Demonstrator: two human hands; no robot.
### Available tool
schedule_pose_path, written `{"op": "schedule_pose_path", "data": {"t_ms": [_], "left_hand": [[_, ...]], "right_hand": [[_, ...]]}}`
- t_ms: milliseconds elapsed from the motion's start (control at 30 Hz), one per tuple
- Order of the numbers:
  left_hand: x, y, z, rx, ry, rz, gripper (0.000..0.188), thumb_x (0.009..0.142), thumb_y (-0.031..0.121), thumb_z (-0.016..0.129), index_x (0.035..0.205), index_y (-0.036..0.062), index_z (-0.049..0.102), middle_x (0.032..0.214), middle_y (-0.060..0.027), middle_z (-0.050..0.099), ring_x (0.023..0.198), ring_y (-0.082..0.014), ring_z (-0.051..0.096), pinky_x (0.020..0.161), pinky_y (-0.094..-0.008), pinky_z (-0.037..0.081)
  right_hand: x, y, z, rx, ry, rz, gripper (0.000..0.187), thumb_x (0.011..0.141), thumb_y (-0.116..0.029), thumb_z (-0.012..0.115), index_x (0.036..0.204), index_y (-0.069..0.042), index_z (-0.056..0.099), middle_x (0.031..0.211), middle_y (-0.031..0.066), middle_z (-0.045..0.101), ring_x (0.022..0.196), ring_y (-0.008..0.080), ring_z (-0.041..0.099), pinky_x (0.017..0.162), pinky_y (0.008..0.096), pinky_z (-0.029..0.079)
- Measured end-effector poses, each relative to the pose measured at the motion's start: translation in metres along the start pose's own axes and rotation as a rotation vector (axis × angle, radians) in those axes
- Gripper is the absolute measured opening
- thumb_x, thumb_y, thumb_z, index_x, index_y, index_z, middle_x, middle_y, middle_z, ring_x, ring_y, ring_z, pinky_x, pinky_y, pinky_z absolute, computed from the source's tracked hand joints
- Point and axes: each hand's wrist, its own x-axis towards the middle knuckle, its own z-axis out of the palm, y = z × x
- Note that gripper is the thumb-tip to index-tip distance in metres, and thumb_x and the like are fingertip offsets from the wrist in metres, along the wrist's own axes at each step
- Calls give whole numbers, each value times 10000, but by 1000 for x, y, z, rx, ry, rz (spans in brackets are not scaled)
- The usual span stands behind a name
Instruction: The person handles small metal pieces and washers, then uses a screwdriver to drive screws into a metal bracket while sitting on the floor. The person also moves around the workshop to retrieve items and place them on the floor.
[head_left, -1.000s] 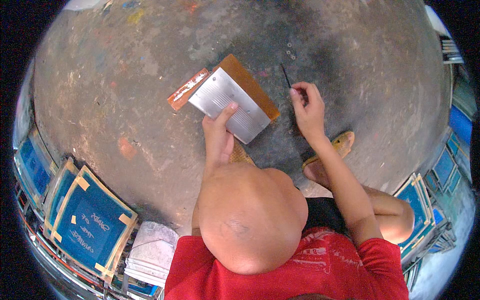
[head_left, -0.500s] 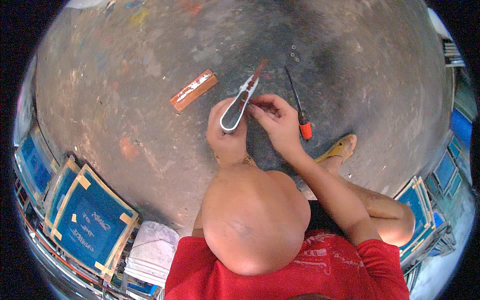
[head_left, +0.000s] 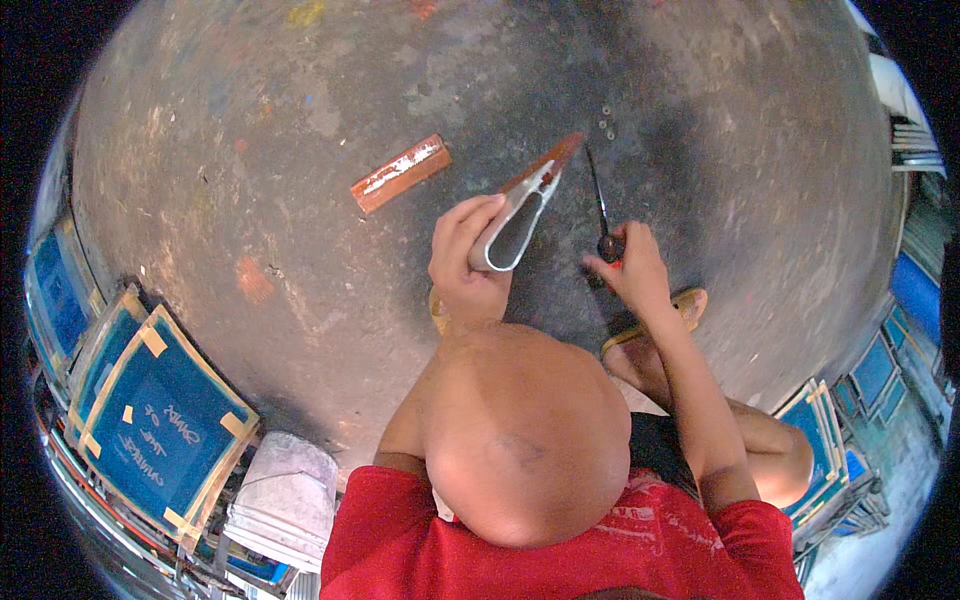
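Observation:
My left hand [head_left: 468, 255] is closed around a squeegee [head_left: 524, 222] with a pale metal handle, hollow and teardrop-shaped at its end, and a reddish-brown blade pointing away to the upper right. To the right, my right hand [head_left: 640, 268] has its thumb and fingers on either side of a screwdriver's dark and orange-red handle. The long, thin shaft of the screwdriver [head_left: 598, 190] points away from me, close to the floor. Part of its handle is hidden by the fingers.
A reddish-brown block [head_left: 402, 174] with white smears lies on the stained floor [head_left: 330, 90], left of the squeegee. Several small rings [head_left: 606, 124] lie beyond the screwdriver's tip. Taped blue screen frames [head_left: 160, 420] and a whitish bucket [head_left: 283, 490] stand at lower left.
My right hand has left the squeegee and moved right to the screwdriver's handle, closing on it. The left hand still grips the squeegee, now turned more to the right.

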Motion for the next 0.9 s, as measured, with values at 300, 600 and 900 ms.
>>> {"op": "schedule_pose_path", "data": {"t_ms": [300,600,900], "left_hand": [[11,-46,-6,-504,120,-663,420,729,24,813,1095,-46,620,1052,-108,687,926,-207,653,846,-345,502],[20,-36,-10,-448,92,-657,402,729,9,803,1088,-18,623,1058,-115,686,931,-211,656,836,-358,510],[16,-35,-8,-507,73,-622,404,721,-1,808,1077,-33,619,1043,-123,689,928,-214,661,847,-357,517]], "right_hand": [[-39,2,1,322,-161,47,459,872,-186,664,1271,-34,495,1095,163,585,1003,329,593,867,398,458],[-89,-65,-72,428,-281,-35,501,919,-122,559,1409,-85,467,1310,206,574,1184,344,580,1027,396,410],[-79,-67,-74,468,-284,18,477,951,-201,537,1418,-123,475,1145,172,661,1027,298,661,934,392,471]]}}
